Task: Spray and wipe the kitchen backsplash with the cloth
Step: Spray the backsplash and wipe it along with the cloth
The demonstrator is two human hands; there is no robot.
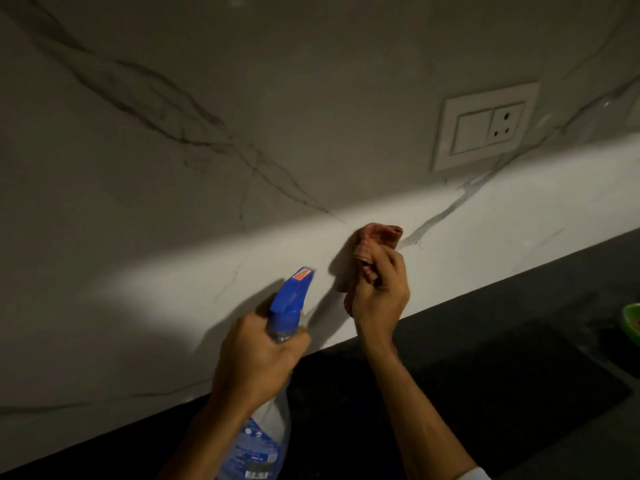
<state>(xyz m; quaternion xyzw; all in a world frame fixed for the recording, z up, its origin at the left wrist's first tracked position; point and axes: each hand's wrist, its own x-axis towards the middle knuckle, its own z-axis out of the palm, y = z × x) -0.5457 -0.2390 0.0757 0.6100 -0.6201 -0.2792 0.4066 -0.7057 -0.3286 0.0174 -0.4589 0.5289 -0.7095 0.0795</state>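
Left hand (pixel 256 355) clamped on spray bottle (pixel 273 393) at 6 o'clock, right hand (pixel 381 292) gripping bunched cloth (pixel 375 237) against backsplash (pixel 173 202), socket (pixel 485 126) at 2.

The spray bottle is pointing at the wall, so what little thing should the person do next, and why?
Probably squeeze the trigger. The left hand holds the spray bottle with its blue nozzle aimed at the lit strip of backsplash, and no wet patch is clear there. The right hand holds the bunched cloth up at the wall just beside it, ready to wipe.
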